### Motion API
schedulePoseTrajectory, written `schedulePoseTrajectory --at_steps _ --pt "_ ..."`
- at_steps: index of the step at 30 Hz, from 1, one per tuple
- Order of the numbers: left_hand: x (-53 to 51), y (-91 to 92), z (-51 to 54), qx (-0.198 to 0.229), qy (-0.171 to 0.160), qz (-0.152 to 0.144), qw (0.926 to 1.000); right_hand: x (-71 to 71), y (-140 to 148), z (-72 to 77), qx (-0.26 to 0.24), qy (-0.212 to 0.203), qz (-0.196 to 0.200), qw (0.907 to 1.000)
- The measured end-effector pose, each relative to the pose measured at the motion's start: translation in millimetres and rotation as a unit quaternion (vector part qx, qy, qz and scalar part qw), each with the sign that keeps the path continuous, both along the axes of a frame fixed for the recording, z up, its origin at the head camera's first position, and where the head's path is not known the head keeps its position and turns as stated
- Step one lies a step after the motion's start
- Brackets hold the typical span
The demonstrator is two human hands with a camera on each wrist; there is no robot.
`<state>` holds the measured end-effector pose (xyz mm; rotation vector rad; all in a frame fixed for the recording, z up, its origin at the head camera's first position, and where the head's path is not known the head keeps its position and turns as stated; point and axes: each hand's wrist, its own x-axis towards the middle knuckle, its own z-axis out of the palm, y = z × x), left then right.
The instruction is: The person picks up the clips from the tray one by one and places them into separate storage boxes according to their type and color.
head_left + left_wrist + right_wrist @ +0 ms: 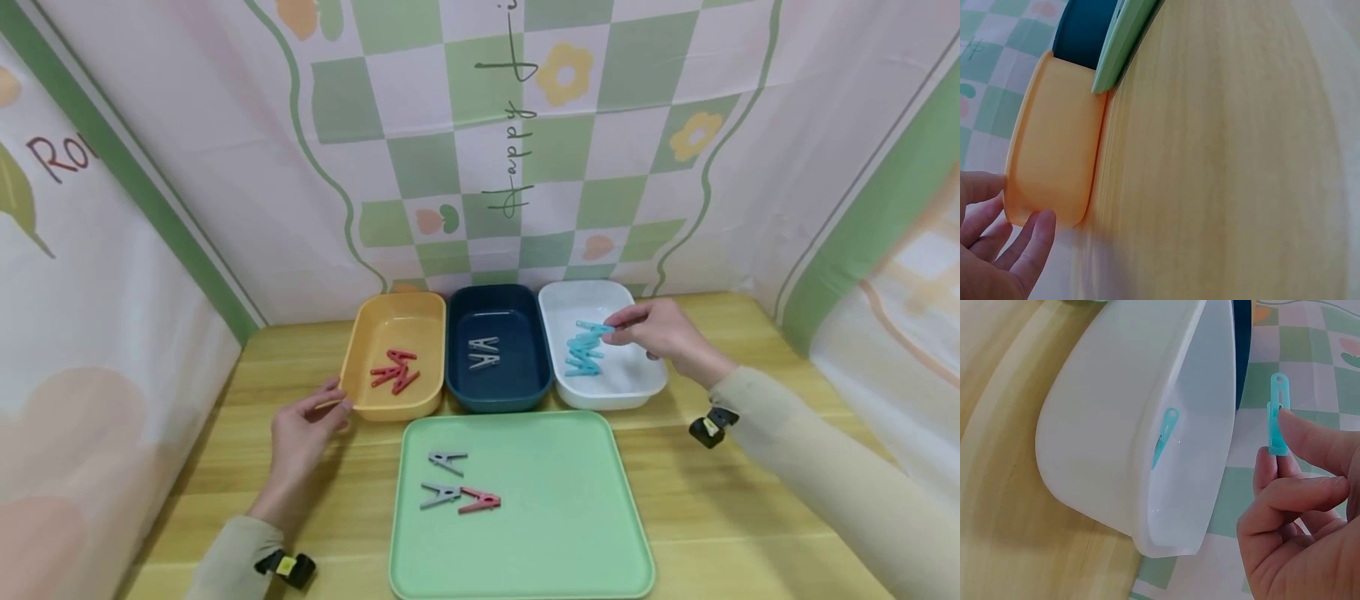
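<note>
My right hand (pixel 666 335) pinches a teal clothespin (pixel 1279 419) between thumb and fingertips, over the white bin (pixel 647 388). Below it, more teal clothespins (pixel 582 363) lie inside that bin. At the near left corner of the yellow bin (pixel 397 410), my left hand (pixel 306 427) touches the outer wall with loosely extended fingers. Several red clothespins (pixel 395 372) are in the yellow bin. Grey clothespins (pixel 484 360) lie in the navy bin (pixel 498 401) between the other two. On the green tray (pixel 555 542) are two grey clothespins (pixel 441 495) and one red clothespin (pixel 479 500).
The three bins stand side by side along the back of the wooden table (pixel 337 525), close to a patterned cloth backdrop (pixel 480 150). The tray lies in front of them, near the navy bin. Cloth walls rise on both sides.
</note>
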<state>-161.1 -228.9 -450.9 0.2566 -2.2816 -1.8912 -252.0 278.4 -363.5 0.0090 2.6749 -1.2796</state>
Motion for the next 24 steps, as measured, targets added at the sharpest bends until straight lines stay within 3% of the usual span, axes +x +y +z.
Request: schedulePoseTrajectory --at_steps 13,24 --pt "0.0 -1.1 -0.9 0.000 -0.006 0.003 1.0000 -16.0 -12.9 0.1 0.007 -0.019 0.001 0.9998" --pt "-0.8 -0.9 -1.2 0.000 -0.010 0.002 1.0000 -32.5 -16.8 -3.6 0.015 -0.011 0.003 0.9998"
